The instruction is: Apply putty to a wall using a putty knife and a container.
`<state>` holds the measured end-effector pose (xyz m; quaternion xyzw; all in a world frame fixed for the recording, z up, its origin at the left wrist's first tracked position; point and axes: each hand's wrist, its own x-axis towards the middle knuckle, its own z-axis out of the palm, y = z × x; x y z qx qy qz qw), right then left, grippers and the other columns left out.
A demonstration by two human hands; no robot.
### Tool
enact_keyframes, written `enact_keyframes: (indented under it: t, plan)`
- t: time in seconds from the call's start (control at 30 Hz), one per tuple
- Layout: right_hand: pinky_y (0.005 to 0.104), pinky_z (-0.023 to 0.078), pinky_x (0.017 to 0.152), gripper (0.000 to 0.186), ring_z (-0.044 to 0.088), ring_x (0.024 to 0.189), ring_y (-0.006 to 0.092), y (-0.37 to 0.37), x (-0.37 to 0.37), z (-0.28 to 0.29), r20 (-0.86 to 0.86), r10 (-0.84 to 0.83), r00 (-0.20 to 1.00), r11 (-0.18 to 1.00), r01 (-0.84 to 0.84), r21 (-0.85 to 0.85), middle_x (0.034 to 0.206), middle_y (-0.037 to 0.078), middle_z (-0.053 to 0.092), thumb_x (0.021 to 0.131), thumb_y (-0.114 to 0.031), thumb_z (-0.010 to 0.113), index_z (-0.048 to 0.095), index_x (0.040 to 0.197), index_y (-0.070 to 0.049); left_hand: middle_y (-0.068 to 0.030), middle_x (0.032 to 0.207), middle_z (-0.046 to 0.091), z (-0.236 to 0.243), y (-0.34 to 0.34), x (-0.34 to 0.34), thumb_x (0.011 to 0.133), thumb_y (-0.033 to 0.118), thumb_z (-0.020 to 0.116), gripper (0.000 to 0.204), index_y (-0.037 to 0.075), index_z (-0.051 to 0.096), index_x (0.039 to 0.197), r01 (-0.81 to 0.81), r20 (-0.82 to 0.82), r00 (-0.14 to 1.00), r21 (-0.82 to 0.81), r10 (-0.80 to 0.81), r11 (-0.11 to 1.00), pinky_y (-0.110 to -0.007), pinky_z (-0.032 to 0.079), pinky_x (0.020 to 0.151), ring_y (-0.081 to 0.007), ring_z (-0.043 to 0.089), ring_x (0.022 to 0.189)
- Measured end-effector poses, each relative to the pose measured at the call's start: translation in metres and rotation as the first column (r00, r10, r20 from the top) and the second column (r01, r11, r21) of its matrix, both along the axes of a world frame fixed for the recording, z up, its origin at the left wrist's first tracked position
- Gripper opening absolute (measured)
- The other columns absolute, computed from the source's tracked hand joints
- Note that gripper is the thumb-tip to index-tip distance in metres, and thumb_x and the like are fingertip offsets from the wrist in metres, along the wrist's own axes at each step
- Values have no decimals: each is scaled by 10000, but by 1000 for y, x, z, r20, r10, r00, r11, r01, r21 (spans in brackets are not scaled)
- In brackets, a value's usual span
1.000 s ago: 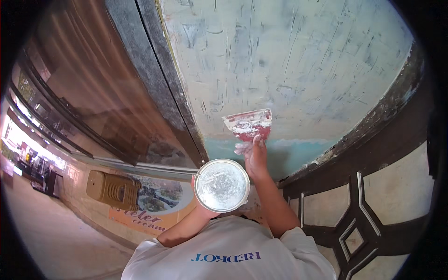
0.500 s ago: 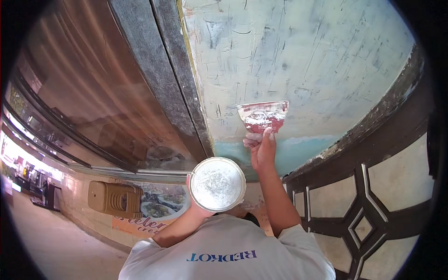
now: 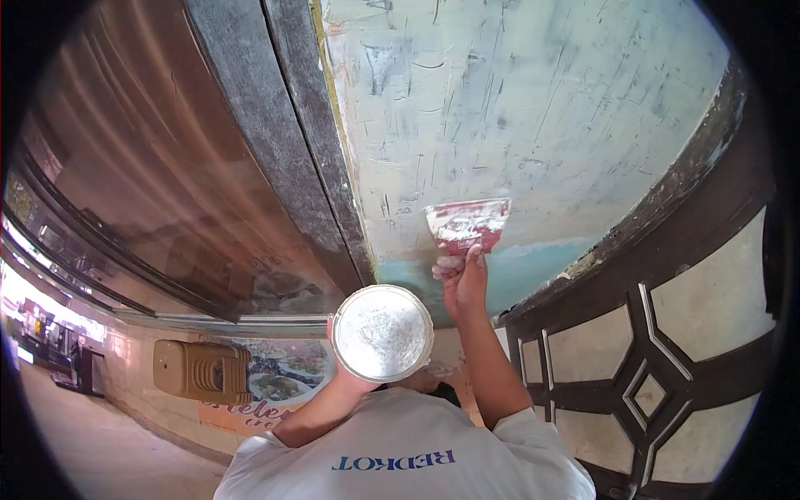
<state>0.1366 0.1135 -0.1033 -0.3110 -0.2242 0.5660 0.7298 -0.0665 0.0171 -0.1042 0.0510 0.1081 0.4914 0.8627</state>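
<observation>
My right hand (image 3: 463,282) is closed around the lower end of a red putty spreader (image 3: 468,243), thumb on the near face. White putty is smeared over the spreader's blade. Its wide edge points up at the pale, scratched wall (image 3: 517,108); whether it touches the wall I cannot tell. Low in front of my chest, my left hand (image 3: 357,383) grips a round tub (image 3: 382,333) from below and the side. Most of that hand's fingers are hidden behind the tub. The tub's round face is coated with whitish, grey-speckled material.
A grey door or window frame (image 3: 279,125) and brown-curtained glass (image 3: 150,142) border the wall on the left. At right stands a dark door with pale panels (image 3: 708,283). Stacked brown plastic chairs (image 3: 200,369) sit at lower left beside a printed poster (image 3: 287,371).
My right hand has brought the spreader slightly lower along the wall. The tub in my left hand has barely moved, and the view has shifted a little.
</observation>
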Motion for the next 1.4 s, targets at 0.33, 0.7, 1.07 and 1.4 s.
enact_keyframes:
  t: [0.33, 0.7, 1.07, 1.4]
  plan:
    - [366, 556, 625, 470, 658, 660, 210, 4, 6, -12, 5, 56, 998, 997, -56, 50, 939, 104, 683, 1014, -495, 440, 474, 1214, -71, -114, 1546, 356, 5, -4, 5, 810, 825, 371, 942, 198, 336, 1512, -32, 45, 999, 33, 30, 999, -604, 286, 1133, -372, 375, 1392]
    - [366, 559, 656, 452, 663, 680, 210, -5, -7, -6, -18, 76, 997, 996, -75, 47, 897, 114, 691, 1021, -484, 429, 482, 1199, -72, -110, 1542, 363, 3, -14, 5, 801, 822, 397, 947, 193, 346, 1507, -55, 0, 998, 58, 55, 997, -605, 287, 1134, -376, 377, 1391]
    - [370, 566, 623, 438, 681, 651, 228, -2, -18, -9, -160, 108, 981, 994, -108, 10, 783, 116, 693, 1017, -471, 450, 478, 1169, -62, -109, 1548, 351, 11, -11, -5, 794, 827, 400, 945, 211, 341, 1509, -53, 1, 999, 60, 53, 997, -638, 278, 1123, -380, 362, 1399]
    - [381, 558, 677, 465, 664, 717, 197, 7, -8, -25, -98, 69, 993, 997, -65, 48, 983, 123, 680, 1016, -477, 445, 456, 1257, -78, -107, 1532, 381, 4, 2, -10, 803, 817, 398, 936, 194, 359, 1501, -33, -26, 999, 24, 34, 999, -605, 294, 1132, -376, 387, 1384]
